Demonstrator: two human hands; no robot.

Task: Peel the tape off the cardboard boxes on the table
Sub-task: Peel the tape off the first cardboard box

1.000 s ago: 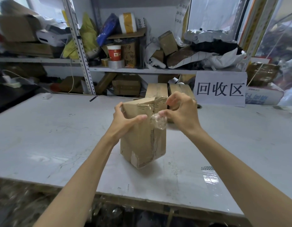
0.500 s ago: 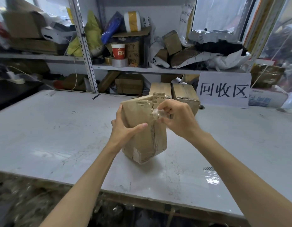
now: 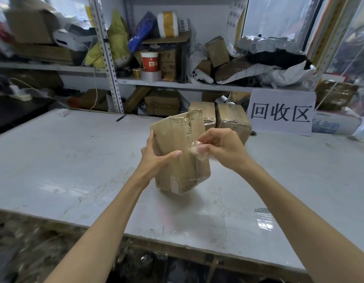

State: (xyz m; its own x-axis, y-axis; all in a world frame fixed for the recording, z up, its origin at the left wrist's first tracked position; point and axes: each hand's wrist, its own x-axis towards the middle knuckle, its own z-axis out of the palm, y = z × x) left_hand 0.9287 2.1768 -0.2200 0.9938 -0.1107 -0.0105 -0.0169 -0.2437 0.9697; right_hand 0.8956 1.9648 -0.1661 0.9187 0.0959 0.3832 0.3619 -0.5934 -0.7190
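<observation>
A brown cardboard box (image 3: pixel 177 139) is held tilted just above the white table (image 3: pixel 64 160), its top face torn where tape came away. My left hand (image 3: pixel 156 158) grips its left side, thumb across the front. My right hand (image 3: pixel 222 148) pinches a crumpled wad of clear tape (image 3: pixel 198 150) at the box's centre seam. More clear tape still crosses the box's lower edge (image 3: pixel 189 180). Two more taped boxes (image 3: pixel 232 117) stand behind it.
A white paper sign (image 3: pixel 281 113) with black characters leans at the back right. Metal shelves (image 3: pixel 156 82) crammed with boxes, tape rolls and bags rise behind the table. A piece of clear tape (image 3: pixel 264 219) lies on the table near the front right.
The box has tipped and lowered a little while my right hand moved down the seam with the tape wad. My left hand keeps its grip on the box.
</observation>
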